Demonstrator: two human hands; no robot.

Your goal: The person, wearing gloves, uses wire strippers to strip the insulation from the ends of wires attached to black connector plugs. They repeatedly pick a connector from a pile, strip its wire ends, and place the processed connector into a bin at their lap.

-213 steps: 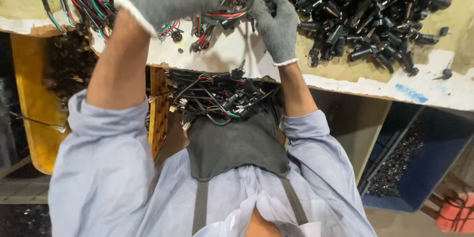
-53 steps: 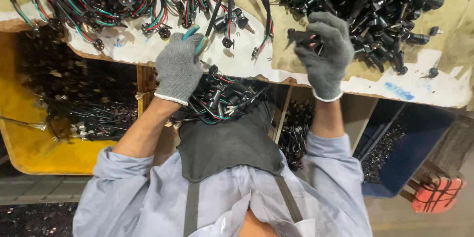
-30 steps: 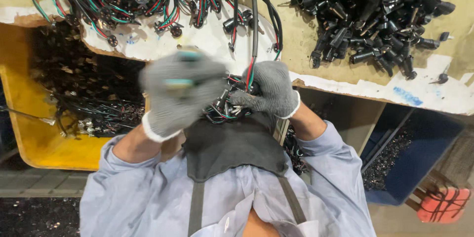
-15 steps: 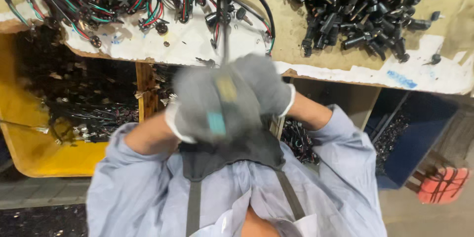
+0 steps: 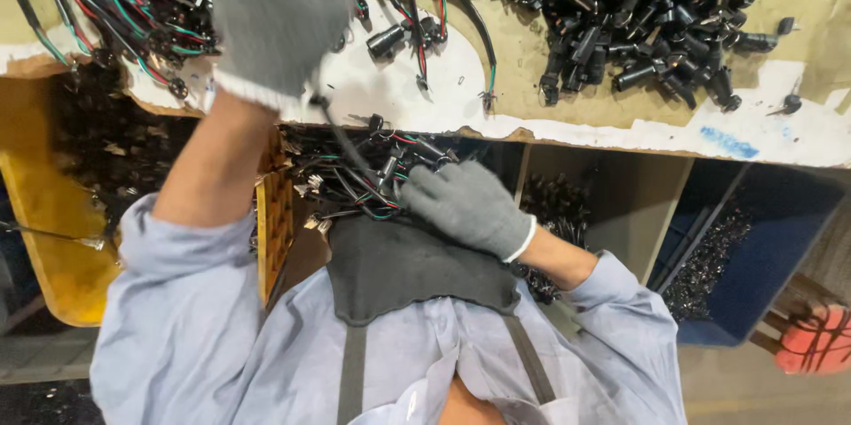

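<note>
My left hand, in a grey knit glove, is raised over the bench and blurred. It is shut on a thin black wire that runs down to a bundle of black, red and green wires lying on my dark apron. My right hand, also gloved, rests on the right end of that bundle with its fingers curled on it. A heap of similar wire harnesses covers the bench's far left, partly hidden by my left hand.
A pile of black plug parts lies on the worn bench at the far right. Below the bench stand a yellow bin of dark parts at left and a blue bin at right. An orange object sits at bottom right.
Both hands were together at my chest half a second ago. My left hand has since swung up and left over the bench, drawing the black wire with it; my right hand stays low on the bundle.
</note>
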